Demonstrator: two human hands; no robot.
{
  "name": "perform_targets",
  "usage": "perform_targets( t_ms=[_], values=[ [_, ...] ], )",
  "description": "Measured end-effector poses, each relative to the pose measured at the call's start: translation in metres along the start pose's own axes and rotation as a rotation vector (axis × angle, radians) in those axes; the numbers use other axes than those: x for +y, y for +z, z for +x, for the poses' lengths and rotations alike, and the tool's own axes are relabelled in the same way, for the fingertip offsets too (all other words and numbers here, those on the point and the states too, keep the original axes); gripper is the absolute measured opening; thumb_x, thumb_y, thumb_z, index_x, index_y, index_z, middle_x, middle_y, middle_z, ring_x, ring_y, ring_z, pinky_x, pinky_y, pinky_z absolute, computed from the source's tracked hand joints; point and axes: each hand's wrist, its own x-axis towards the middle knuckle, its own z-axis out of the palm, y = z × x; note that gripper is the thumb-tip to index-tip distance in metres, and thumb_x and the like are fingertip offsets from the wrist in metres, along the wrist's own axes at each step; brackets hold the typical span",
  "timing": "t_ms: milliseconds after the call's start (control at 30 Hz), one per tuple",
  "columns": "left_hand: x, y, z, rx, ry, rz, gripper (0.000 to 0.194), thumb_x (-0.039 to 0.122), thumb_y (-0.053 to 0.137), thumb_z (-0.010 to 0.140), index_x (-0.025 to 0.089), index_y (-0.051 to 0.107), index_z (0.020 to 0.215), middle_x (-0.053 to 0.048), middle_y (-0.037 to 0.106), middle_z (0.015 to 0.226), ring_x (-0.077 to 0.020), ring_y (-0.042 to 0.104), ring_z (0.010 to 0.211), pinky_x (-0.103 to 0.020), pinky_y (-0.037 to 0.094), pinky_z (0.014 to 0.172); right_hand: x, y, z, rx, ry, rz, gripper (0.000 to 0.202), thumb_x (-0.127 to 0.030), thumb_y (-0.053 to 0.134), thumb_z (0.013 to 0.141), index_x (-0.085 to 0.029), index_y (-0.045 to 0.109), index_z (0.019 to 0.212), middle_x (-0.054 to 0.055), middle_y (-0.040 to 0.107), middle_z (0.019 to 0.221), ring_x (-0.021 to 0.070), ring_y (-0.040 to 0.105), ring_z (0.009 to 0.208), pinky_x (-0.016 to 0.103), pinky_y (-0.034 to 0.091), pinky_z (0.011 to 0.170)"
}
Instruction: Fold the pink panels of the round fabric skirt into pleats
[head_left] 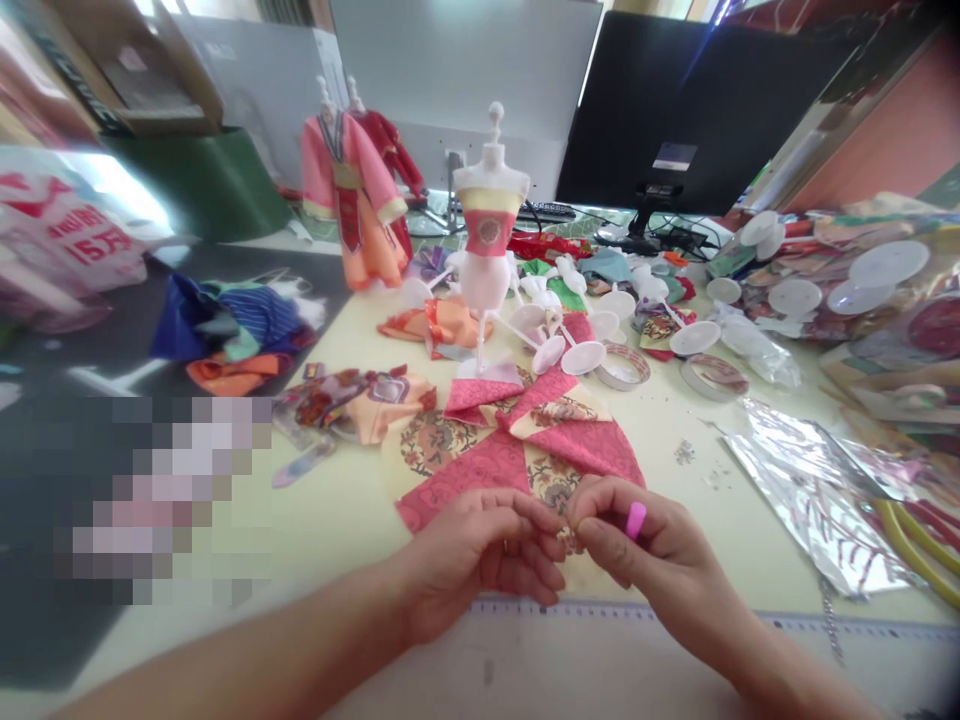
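Note:
Over the table's front part, my left hand (499, 550) is palm up with curled fingers, its fingertips meeting those of my right hand. My right hand (645, 545) pinches something tiny that I cannot make out, and a pink ring-like piece (635, 520) sits on one of its fingers. Small bits seem to lie in my left fingers, too small to name. Beneath and behind both hands spreads a red and floral patchwork cloth (480, 465). Behind it stands a small white mannequin (491, 180) in a red and cream top (489, 222).
Two dressed mannequins (349, 195) stand back left. Several white doll stands (585, 357), tape rolls (622, 367) and fabric scraps lie behind the cloth. Silver bags (795, 500) are at right, a ruler (705, 615) in front, a monitor (675, 120) at the back.

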Motion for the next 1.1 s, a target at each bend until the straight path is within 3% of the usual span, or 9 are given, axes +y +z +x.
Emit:
perform_targets(
  t_ms=[133, 233, 500, 667, 867, 1100],
  values=[
    [0.0009, 0.0017, -0.0005, -0.059, 0.002, 0.053, 0.028, 0.010, 0.052, 0.070, 0.011, 0.067, 0.093, -0.005, 0.063, 0.080, -0.0129, 0.063, 0.067, -0.027, 0.051, 0.067, 0.0017, 0.0027, -0.0007, -0.037, 0.022, -0.007, 0.019, -0.028, 0.051, 0.092, -0.017, 0.055, 0.077, 0.001, 0.057, 0.071, 0.0118, 0.053, 0.064, 0.022, 0.042, 0.057],
    [0.0012, 0.0030, -0.0017, -0.049, 0.000, 0.099, 0.020, 0.013, 0.059, 0.071, 0.012, 0.068, 0.088, -0.004, 0.063, 0.078, -0.0116, 0.061, 0.066, -0.026, 0.051, 0.068, 0.0035, 0.0033, -0.0009, -0.038, 0.006, -0.044, 0.019, -0.028, 0.049, 0.093, -0.017, 0.055, 0.079, 0.001, 0.059, 0.071, 0.0129, 0.055, 0.066, 0.023, 0.044, 0.060],
    [-0.0011, 0.0028, -0.0032, 0.017, -0.029, 0.166, 0.011, 0.020, 0.068, 0.070, 0.011, 0.068, 0.078, -0.003, 0.064, 0.066, -0.0109, 0.060, 0.060, -0.026, 0.050, 0.066, 0.0029, 0.0026, -0.0009, 0.025, -0.019, -0.160, 0.016, -0.026, 0.052, 0.091, -0.017, 0.058, 0.079, -0.001, 0.059, 0.068, 0.0111, 0.053, 0.060, 0.020, 0.043, 0.055],
    [-0.0023, 0.0039, -0.0041, 0.021, -0.025, 0.143, 0.021, 0.031, 0.070, 0.072, 0.011, 0.065, 0.074, -0.004, 0.064, 0.069, -0.0118, 0.060, 0.058, -0.027, 0.049, 0.061, 0.0035, 0.0013, -0.0012, 0.019, 0.032, -0.070, 0.014, -0.024, 0.052, 0.091, -0.018, 0.058, 0.080, -0.002, 0.059, 0.065, 0.0089, 0.052, 0.055, 0.018, 0.041, 0.051],
    [0.0005, 0.0040, -0.0024, 0.035, -0.002, 0.134, 0.018, 0.022, 0.072, 0.069, 0.013, 0.066, 0.083, -0.001, 0.062, 0.067, -0.0099, 0.058, 0.058, -0.025, 0.048, 0.062, 0.0073, 0.0027, 0.0008, 0.043, 0.023, -0.067, 0.017, -0.028, 0.055, 0.090, -0.018, 0.059, 0.077, 0.001, 0.056, 0.075, 0.0132, 0.053, 0.068, 0.024, 0.043, 0.061],
    [-0.0007, 0.0035, -0.0020, -0.004, 0.008, 0.122, 0.014, 0.020, 0.070, 0.070, 0.012, 0.066, 0.080, -0.001, 0.060, 0.064, -0.0100, 0.057, 0.058, -0.026, 0.048, 0.062, 0.0095, 0.0085, 0.0008, 0.005, 0.018, -0.034, 0.018, -0.026, 0.054, 0.091, -0.017, 0.058, 0.076, 0.000, 0.055, 0.073, 0.0129, 0.053, 0.068, 0.025, 0.042, 0.063]
  ],
)
